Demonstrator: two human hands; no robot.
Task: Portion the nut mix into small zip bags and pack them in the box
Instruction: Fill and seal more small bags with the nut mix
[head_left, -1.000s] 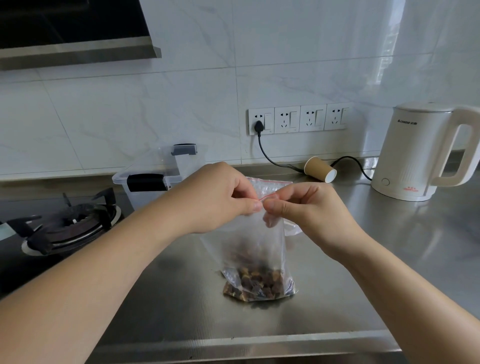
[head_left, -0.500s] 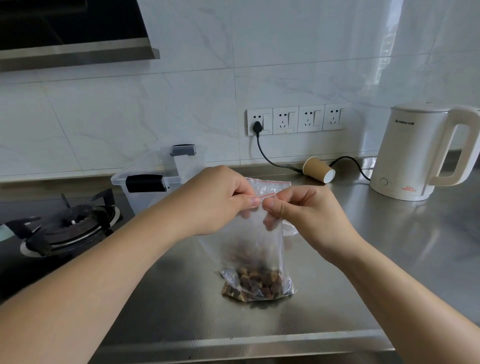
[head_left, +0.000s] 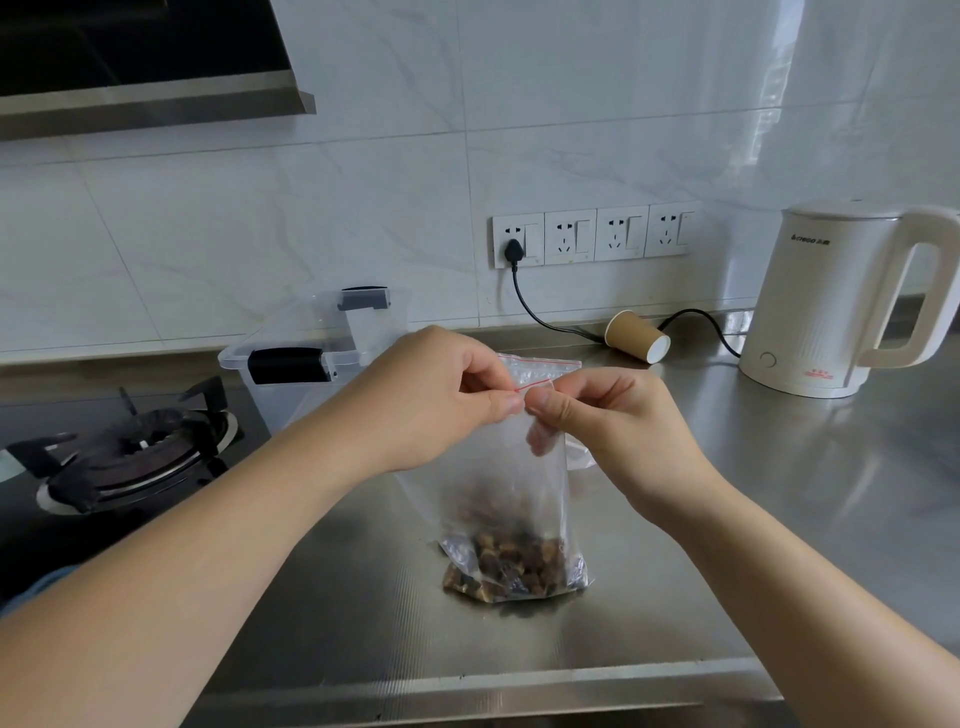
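Left hand (head_left: 441, 400) and right hand (head_left: 608, 415) — thumbs pinching zip bag (head_left: 511, 499) top

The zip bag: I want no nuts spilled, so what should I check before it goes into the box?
1. Both hands on the strip: left hand and right hand pinch the bag top: ok.
2. Zip shut along its whole length: cannot tell.
3. Nuts settled at the bottom: ok.
4. Bag bottom on the counter: ok.
5. Box open to take it: cannot tell.
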